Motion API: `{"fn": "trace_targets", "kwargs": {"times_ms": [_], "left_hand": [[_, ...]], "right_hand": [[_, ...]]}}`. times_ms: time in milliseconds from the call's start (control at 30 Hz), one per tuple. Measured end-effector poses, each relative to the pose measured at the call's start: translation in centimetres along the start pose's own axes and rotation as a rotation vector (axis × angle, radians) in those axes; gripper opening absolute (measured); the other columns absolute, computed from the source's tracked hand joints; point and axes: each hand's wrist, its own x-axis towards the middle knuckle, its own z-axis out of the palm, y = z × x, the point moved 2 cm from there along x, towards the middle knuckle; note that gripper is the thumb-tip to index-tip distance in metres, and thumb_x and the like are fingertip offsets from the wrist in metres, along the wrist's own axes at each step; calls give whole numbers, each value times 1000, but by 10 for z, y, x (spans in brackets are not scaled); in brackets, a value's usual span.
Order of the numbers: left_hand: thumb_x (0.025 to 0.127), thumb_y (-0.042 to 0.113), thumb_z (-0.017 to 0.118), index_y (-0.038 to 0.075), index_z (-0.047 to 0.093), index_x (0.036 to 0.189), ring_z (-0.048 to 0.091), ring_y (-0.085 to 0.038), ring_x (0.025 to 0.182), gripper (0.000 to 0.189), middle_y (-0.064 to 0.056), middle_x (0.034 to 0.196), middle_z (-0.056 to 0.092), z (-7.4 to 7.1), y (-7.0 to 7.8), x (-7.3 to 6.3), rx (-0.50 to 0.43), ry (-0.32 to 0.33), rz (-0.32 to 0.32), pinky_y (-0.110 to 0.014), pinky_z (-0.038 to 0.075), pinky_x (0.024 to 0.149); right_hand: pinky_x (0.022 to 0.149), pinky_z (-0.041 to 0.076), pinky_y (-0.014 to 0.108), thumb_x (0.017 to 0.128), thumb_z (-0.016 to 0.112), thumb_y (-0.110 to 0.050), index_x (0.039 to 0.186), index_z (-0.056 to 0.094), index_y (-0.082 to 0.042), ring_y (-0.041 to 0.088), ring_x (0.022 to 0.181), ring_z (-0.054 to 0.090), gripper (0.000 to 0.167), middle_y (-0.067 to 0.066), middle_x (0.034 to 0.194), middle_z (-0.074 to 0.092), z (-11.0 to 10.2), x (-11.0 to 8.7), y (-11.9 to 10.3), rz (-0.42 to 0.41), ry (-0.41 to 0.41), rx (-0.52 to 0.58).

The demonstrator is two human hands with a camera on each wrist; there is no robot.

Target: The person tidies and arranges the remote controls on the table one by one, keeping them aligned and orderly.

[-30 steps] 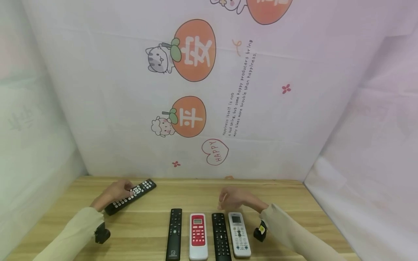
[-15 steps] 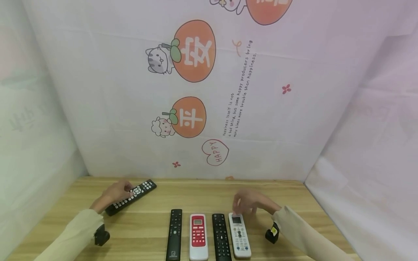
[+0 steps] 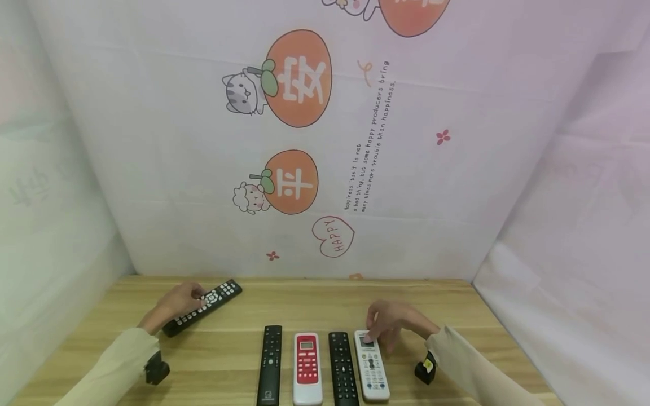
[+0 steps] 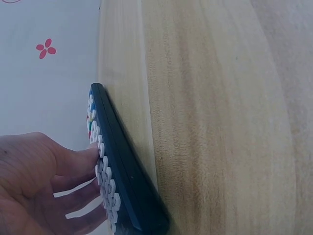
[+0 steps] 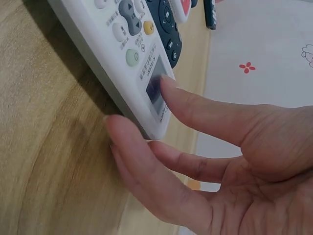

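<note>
In the head view my left hand holds a long black remote control with white buttons at the back left of the table. The left wrist view has its thumb on the button face of this remote, and the other fingers are partly hidden behind it. My right hand is at the top end of a white remote control with a small screen. In the right wrist view the thumb touches the screen of the white remote; the other fingers are spread past its end and side.
Left of the white remote lie a slim black remote, a red and white remote and another black remote, side by side on the wooden table. White cloth walls with printed drawings surround the table.
My right hand has moved right and down, from above the gap by the slim black remote onto the white remote's top end. The left hand and its remote have stayed in place.
</note>
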Motion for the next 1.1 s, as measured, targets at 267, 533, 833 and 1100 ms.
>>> {"fn": "trace_targets", "kwargs": {"times_ms": [267, 533, 833, 1100], "left_hand": [[97, 7, 67, -19, 62, 117, 66, -39, 100, 34, -30, 108, 67, 1, -3, 1, -41, -2, 3, -57, 57, 88], [95, 6, 68, -19, 63, 118, 65, -33, 96, 34, -25, 104, 69, 1, -2, 1, -79, -3, -23, -54, 58, 87], [94, 4, 69, -21, 60, 120, 66, -46, 103, 37, -35, 111, 66, 2, 0, -2, -162, -51, -29, -58, 58, 91], [94, 1, 68, -24, 58, 120, 67, -45, 101, 38, -36, 109, 66, 2, 2, -2, -183, -57, -60, -52, 61, 86]], "right_hand": [[64, 66, 38, 88, 81, -3, 98, 62, -3, 31, 70, 77, 21, 16, 82, 72, 4, 0, 5, -11, -21, 62], [65, 66, 41, 91, 76, 5, 98, 58, 1, 29, 75, 75, 20, 19, 87, 69, 13, -3, 8, -28, 7, 170], [65, 66, 39, 92, 76, 0, 98, 57, 0, 27, 72, 75, 20, 19, 86, 70, 14, -6, 15, -19, 32, 222], [65, 66, 39, 93, 76, 0, 97, 58, -1, 27, 73, 76, 18, 17, 85, 71, 14, -6, 14, -19, 21, 218]]}}
